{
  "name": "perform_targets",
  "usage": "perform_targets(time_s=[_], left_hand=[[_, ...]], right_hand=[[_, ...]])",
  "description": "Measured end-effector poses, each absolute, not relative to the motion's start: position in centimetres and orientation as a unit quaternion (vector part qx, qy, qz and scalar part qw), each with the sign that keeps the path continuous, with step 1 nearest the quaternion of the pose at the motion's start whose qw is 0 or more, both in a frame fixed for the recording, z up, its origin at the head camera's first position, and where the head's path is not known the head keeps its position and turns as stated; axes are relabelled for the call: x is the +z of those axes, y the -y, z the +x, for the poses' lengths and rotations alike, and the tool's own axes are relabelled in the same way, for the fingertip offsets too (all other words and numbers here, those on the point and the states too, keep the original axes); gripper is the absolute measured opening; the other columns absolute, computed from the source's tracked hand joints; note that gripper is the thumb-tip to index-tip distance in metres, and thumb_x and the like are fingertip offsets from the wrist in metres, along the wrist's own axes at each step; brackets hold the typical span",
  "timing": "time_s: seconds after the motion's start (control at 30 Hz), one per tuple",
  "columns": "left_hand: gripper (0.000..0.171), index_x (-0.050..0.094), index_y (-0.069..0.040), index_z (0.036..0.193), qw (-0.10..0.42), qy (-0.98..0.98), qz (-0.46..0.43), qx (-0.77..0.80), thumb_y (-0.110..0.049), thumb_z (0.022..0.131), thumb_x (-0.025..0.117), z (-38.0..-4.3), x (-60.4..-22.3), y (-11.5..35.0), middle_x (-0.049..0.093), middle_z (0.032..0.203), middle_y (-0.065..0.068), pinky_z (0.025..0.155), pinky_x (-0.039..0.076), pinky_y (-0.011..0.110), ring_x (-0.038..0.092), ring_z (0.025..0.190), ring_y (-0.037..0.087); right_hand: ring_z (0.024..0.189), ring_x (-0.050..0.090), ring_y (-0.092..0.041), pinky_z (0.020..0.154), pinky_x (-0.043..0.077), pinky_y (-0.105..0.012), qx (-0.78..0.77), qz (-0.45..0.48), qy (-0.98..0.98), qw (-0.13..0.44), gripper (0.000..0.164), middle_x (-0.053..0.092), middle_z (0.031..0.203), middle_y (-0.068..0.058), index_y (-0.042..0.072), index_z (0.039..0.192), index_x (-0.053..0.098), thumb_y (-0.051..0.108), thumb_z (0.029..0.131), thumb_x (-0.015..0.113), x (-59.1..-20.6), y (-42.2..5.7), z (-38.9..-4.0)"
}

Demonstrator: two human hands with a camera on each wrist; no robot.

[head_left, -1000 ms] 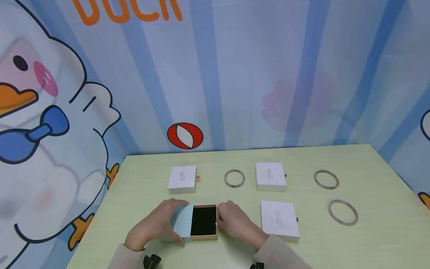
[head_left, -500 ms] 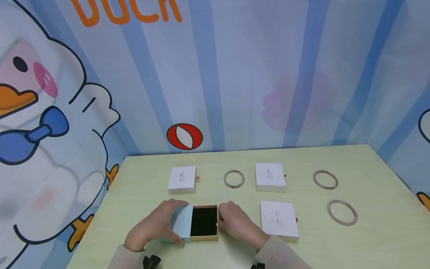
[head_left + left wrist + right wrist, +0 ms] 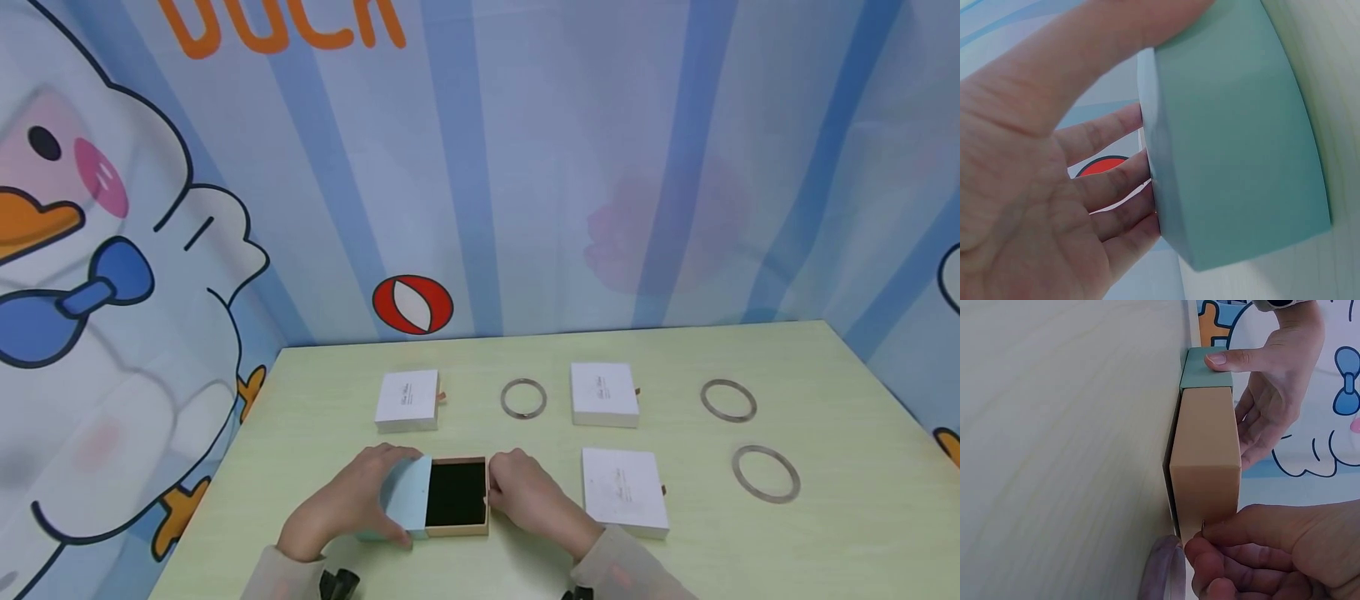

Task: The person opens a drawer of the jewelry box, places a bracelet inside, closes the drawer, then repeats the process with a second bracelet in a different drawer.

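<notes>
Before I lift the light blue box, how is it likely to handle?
The light blue sleeve looks like stiff card, judging by its flat, squared faces, so probably not floppy. The tan drawer sticks partway out of it, so it may slide if tilted. Flat sides overall suggest sliding, not rolling, if pushed.

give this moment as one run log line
left hand: grips blue-green box sleeve | right hand: pinches small tab on tan drawer | tan drawer: partly out, dark lining showing | nearby: three white boxes, three rings
</notes>
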State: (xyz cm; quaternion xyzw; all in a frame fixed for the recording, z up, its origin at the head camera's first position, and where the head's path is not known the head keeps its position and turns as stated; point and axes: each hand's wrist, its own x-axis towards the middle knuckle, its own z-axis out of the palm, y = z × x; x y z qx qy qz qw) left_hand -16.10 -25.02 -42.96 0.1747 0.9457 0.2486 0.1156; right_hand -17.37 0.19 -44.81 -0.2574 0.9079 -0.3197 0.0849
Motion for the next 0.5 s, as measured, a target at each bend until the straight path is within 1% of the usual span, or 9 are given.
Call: perform_targets(time_s=[0.5], left_hand=[[0.101, 0.056, -0.009, 0.136, 0.133, -0.946, 0.158, 0.249, -0.031, 0.049, 0.102, -16.1, -42.81, 24.86, 0.056, 0.13, 0.01, 0.096, 0.044, 0.054, 0.048, 0.112, 0.03]], right_hand=[[0.042, 0.03, -0.004, 0.042, 0.024, -0.02, -0.325, -0.256, -0.907, 0.085, 0.051, 0.025, 0.046, 0.011, 0.016, 0.053, 0.033, -0.006, 0.087, 0.063, -44.92, -0.32, -17.38]])
